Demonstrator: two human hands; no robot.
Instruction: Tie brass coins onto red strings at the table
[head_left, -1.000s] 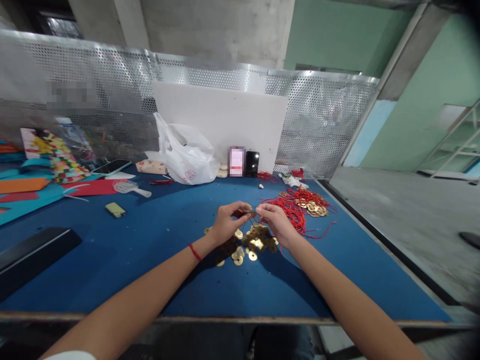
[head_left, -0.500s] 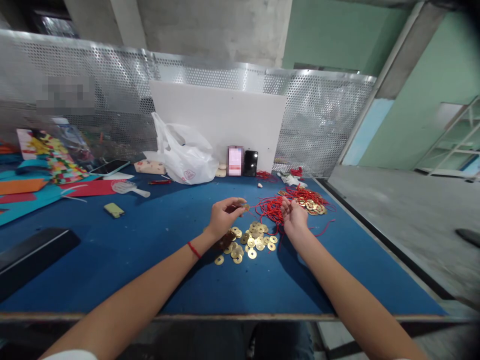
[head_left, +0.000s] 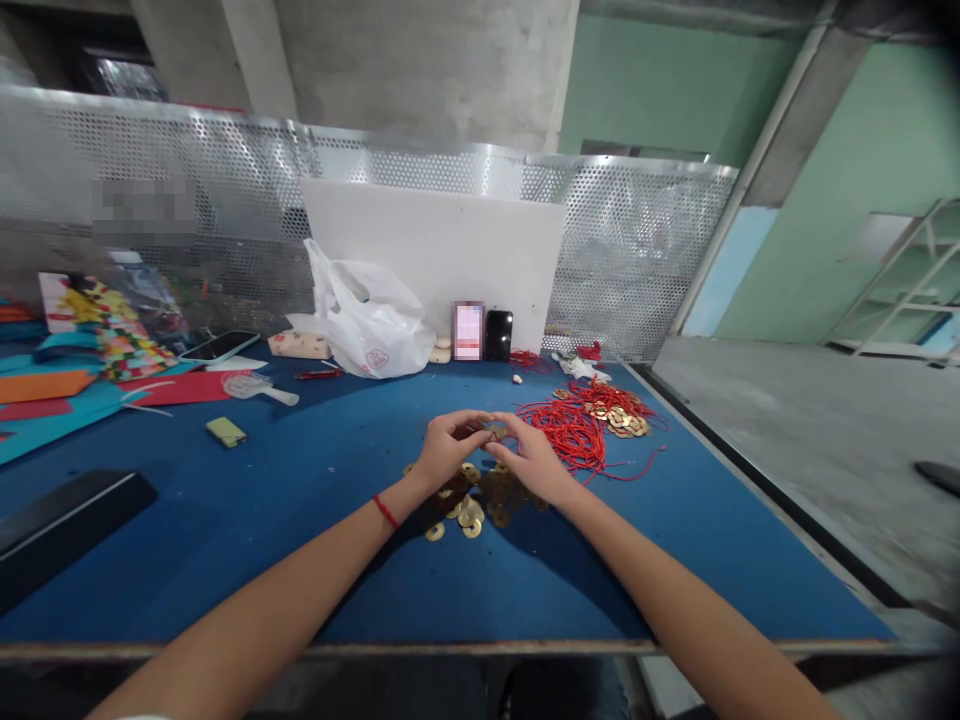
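My left hand (head_left: 450, 447) pinches a brass coin (head_left: 498, 431) at its fingertips, raised over the table. My right hand (head_left: 531, 458) has its fingers closed at the same coin, on what looks like a thin red cord (head_left: 492, 437); the fingers partly hide it. Below both hands lies a loose pile of brass coins with square holes (head_left: 471, 513), partly in shadow. Just right of my right hand is a tangled heap of red cords (head_left: 574, 438). Behind that heap, more coins (head_left: 628, 422) lie among red cords.
A white plastic bag (head_left: 382, 325) and two upright phones (head_left: 499, 336) stand at the back before a white board (head_left: 442, 240). Leftward lie a yellow-green box-like item (head_left: 226, 432), a white hand fan (head_left: 262, 388), coloured paper (head_left: 45, 420) and a long black object (head_left: 71, 525).
My right hand has moved left from the red cord heap to meet my left hand at the coin. My left hand has stayed nearly in place. The view has tipped slightly.
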